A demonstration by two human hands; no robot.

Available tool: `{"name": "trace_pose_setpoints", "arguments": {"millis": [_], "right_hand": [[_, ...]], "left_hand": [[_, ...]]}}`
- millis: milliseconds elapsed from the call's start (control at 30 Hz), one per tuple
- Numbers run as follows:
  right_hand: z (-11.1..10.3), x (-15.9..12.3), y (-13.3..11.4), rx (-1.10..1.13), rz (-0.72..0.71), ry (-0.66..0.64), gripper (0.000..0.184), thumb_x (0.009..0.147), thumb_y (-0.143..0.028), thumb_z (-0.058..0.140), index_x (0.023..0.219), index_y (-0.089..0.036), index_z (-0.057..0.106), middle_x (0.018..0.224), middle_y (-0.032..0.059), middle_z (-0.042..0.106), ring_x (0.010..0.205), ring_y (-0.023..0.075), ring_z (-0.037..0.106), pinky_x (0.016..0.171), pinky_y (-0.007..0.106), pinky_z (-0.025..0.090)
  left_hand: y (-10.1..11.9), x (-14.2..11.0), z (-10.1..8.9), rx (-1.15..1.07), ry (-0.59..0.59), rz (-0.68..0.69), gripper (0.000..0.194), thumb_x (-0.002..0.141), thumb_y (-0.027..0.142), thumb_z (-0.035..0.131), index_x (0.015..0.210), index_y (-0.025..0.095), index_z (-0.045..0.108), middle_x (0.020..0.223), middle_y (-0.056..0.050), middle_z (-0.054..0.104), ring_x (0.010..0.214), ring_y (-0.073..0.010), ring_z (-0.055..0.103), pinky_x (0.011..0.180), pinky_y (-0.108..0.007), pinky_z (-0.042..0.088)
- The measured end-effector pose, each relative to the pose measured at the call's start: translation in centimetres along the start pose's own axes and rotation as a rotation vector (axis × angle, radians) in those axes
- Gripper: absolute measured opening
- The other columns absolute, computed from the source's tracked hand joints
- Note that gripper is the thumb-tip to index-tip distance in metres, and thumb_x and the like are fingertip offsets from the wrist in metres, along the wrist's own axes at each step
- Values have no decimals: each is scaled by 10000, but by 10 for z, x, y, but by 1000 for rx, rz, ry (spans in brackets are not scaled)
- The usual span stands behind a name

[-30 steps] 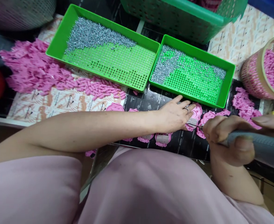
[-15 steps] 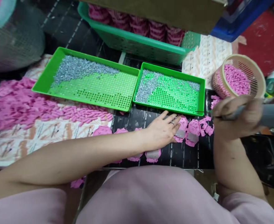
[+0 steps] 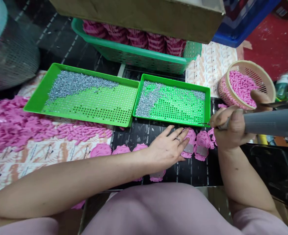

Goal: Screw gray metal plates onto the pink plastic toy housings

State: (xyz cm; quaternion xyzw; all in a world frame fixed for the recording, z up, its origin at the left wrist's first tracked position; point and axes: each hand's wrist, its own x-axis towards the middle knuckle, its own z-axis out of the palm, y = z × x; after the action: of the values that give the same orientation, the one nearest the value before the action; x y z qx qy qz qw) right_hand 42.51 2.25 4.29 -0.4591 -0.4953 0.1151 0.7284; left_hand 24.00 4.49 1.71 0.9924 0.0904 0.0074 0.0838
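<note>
My left hand [image 3: 169, 145] lies flat with its fingers spread, a ring on one finger. Its fingertips touch a pink plastic piece with a grey plate [image 3: 189, 147]. Just right of that is a second pink piece with a grey plate [image 3: 201, 145]. My right hand [image 3: 232, 125] is wrapped round a grey electric screwdriver [image 3: 268, 122], whose thin bit points left over the front rim of the smaller green tray [image 3: 173, 120]. More pink pieces [image 3: 121, 149] lie in a row, partly hidden under my left forearm.
Small metal screws lie in the smaller tray and the larger green tray [image 3: 104, 119]. Loose pink parts [image 3: 16, 125] are heaped at left. A cream basket [image 3: 261, 68] holds small pink parts. Behind are a teal crate [image 3: 134, 54] and a cardboard box [image 3: 144, 19].
The view has shifted, so the trays sit lower and further left. My right hand and screwdriver have moved left towards the smaller tray's corner. My left hand stays on the pink piece.
</note>
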Motion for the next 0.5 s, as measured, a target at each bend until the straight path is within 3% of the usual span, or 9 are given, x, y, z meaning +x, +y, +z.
{"name": "trace_pose_setpoints", "arguments": {"millis": [100,267,400,500], "right_hand": [[-1,-3,6,-5,31,0,303,877,-308,585,606,-210,492,487,-57,429,374,87,438,340,236,335],[-1,1,6,31,-58,-27,141,878,-251,579,740,-233,559,524,-74,468,375,80,444,351,222,373],[-6,11,-22,101,-67,-71,351,835,-379,555,532,-213,497,447,-47,406,353,91,443,311,231,322],[-11,7,-49,51,102,-138,445,740,-514,639,453,-219,471,430,-28,407,379,123,471,340,278,368]], "left_hand": [[3,-8,-1,-8,37,16,526,934,498,540,1351,179,530,1463,-194,448,1352,-311,445,1079,-486,329],[9,-18,4,-19,64,13,513,936,492,537,1379,234,509,1450,-221,452,1354,-330,445,1069,-499,330],[14,-16,6,-14,-14,-6,525,949,506,503,1401,240,487,1469,-207,434,1386,-320,403,1089,-508,306],[16,-14,4,-4,-63,-25,520,952,506,500,1410,263,471,1501,-181,398,1411,-301,367,1112,-512,269]]}}
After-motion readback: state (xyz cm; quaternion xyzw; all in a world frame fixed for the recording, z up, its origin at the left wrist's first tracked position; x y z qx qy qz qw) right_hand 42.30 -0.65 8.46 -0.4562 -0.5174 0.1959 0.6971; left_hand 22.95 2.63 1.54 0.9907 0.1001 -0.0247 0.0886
